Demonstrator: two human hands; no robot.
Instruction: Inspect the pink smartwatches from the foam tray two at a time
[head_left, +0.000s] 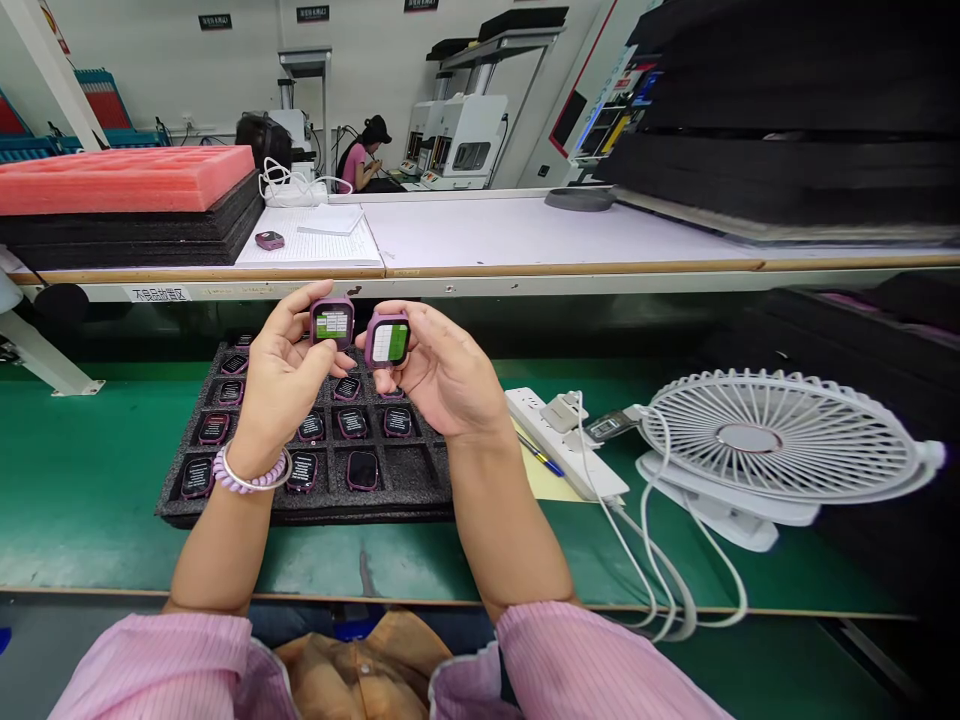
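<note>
Between the thumb and fingers of my left hand [289, 365] is a purple-cased smartwatch [332, 322], its lit screen showing green and white blocks. My right hand [448, 375] grips a second purple smartwatch [388, 341] by its edges, with a screen split white and green. Both watches are strapless, side by side and a little apart, facing me. Below them a black foam tray [277, 512] lies on the bench, with several similar watches in its compartments, many showing small white text. My hands and forearms cover parts of the tray.
Right of the tray lie a white power strip [559, 440], a pen [541, 455] and a white fan [750, 440] with loose cables. A shelf [465, 235] crosses behind, bearing red foam [127, 178], papers and another watch [270, 240]. Black trays are stacked right. A person [364, 160] sits beyond.
</note>
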